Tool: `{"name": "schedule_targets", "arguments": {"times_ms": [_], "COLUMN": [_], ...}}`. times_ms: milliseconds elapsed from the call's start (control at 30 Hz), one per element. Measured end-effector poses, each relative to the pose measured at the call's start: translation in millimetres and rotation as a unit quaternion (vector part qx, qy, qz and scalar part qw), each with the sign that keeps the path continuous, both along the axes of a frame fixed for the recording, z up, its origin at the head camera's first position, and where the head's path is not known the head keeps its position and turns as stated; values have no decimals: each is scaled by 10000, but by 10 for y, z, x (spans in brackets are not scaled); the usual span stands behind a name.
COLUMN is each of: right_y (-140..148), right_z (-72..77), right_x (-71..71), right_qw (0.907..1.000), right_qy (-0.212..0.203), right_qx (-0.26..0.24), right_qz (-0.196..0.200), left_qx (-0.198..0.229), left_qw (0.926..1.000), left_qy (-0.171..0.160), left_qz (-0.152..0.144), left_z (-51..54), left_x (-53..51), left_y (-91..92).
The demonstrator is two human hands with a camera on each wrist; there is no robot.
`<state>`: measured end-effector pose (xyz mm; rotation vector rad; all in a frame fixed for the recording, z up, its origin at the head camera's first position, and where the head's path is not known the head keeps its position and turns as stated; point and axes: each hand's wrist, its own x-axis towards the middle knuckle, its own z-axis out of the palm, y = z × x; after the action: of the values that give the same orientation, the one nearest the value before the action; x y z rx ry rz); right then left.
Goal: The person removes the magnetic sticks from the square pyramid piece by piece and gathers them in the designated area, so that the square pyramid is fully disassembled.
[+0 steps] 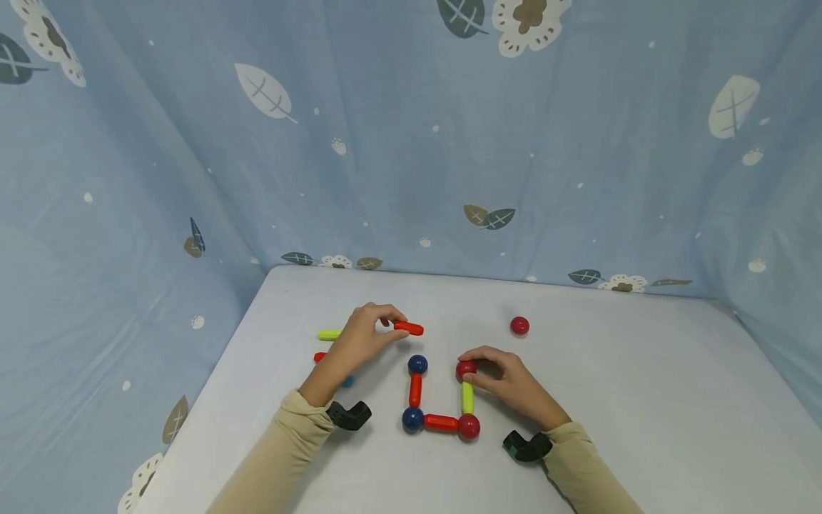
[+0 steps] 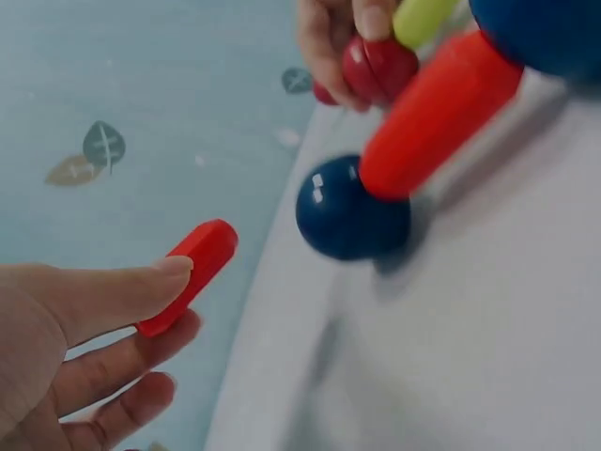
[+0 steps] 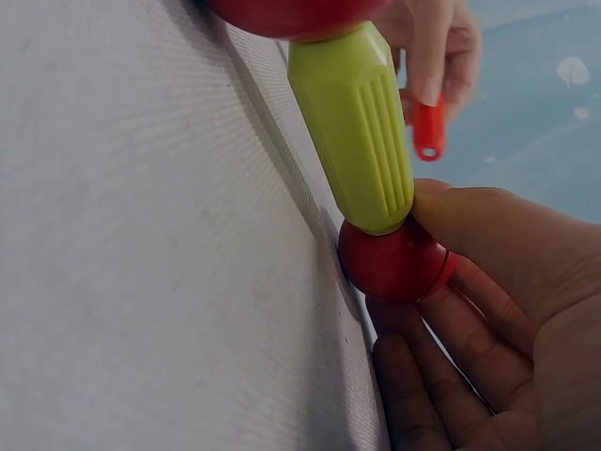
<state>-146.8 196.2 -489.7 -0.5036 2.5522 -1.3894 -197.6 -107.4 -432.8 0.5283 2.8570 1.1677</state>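
Between thumb and fingers my left hand pinches a red rod, held above the table, behind the joined pieces. My right hand holds a red ball at the far end of a yellow-green rod. That rod meets another red ball at the near right corner. From there a red rod runs left to a dark blue ball. A further red rod leads away from it to a second dark blue ball. The far side between the two end balls has no rod.
A loose red ball lies at the back, right of the middle. Beside my left forearm are a yellow-green rod, a partly hidden red rod and a lighter blue ball. Patterned blue cloth hangs behind the white table.
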Motion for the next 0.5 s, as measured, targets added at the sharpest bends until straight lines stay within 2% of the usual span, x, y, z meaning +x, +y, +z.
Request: {"name": "schedule_targets", "arguments": {"times_ms": [267,500], "right_y": [9,7], "right_z": [-13,-11], "right_x": [0,-1], "right_qw": [10000,9999], "right_qy": [87,91], "right_qx": [-14,-25], "right_qz": [43,35], "left_qx": [-306,-548], "left_qw": [9988,9973], "left_qy": [-127,-245], "left_qz": [349,416], "left_z": [-80,-110], "left_x": [-51,-82], "left_y": [-204,-337]}}
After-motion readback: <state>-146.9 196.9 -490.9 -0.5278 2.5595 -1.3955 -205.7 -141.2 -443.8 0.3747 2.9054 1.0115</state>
